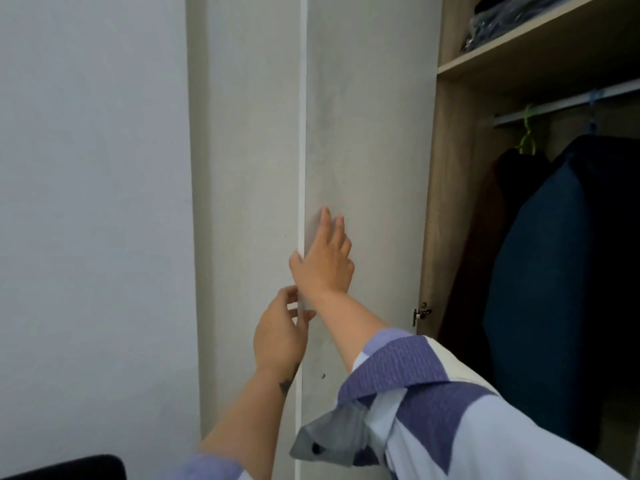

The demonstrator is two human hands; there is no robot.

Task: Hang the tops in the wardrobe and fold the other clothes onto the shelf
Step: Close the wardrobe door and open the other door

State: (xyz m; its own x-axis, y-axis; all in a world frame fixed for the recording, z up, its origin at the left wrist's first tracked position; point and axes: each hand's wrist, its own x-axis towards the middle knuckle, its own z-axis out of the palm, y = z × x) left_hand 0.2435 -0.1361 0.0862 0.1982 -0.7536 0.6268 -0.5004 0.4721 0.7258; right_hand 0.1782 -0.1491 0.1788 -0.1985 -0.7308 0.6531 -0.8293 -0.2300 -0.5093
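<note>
Door step: right hand (pixel 323 261) lies flat, fingers straight, on the wardrobe door (pixel 367 133), left hand (pixel 278 336) apparently clamped round its edge, likely to swing it; hung tops (pixel 540 254) at 3 o'clock, folded clothes (pixel 502 22) on shelf (pixel 519 45) at 1 o'clock.

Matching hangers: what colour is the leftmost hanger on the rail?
The hanger is lime green, head view.

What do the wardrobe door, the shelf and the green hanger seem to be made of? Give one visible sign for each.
The wardrobe door: probably laminated board, matt pale grey, faintly mottled.
The shelf: likely wood-grain laminate, light brown grain lines.
The green hanger: seemingly plastic, bright uniform colour, thin curved hook.
</note>
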